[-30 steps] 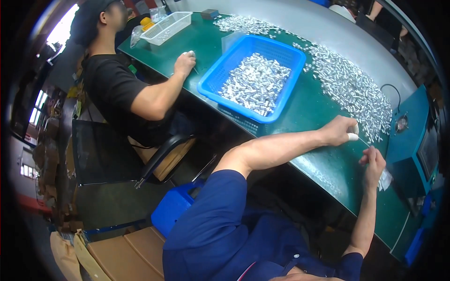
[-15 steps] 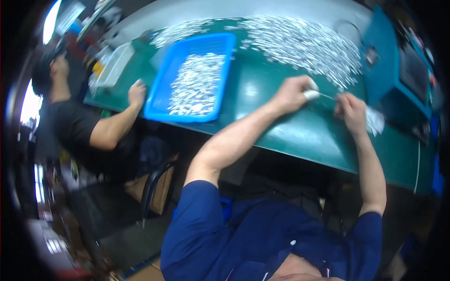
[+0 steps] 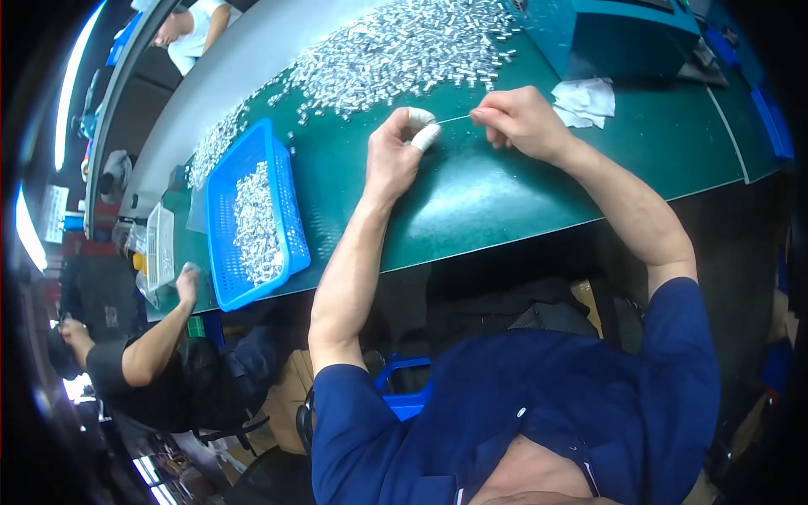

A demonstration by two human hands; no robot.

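Observation:
Over the green tabletop (image 3: 337,210), my left hand (image 3: 392,164) is closed in a pinch, its thumb and forefinger wrapped in white coverings. What lies between those fingertips is too small to make out. To its right, my right hand (image 3: 523,122) pinches a thin, needle-like metal rod (image 3: 455,119) that spans the gap to the left fingertips. Just beyond both hands spreads a large heap of small silvery cylindrical parts (image 3: 396,55).
A blue plastic basket (image 3: 292,223) with similar parts stands on the left. Crumpled white cloth (image 3: 587,101) lies near a teal machine (image 3: 551,34) at the right. A co-worker's hand (image 3: 187,284) rests near a white tray (image 3: 160,244); another person (image 3: 189,29) sits beyond the partition.
The view has turned to the right, so basket, heap and co-worker sit further left in the picture. Both hands keep their pinch, with the rod still between them.

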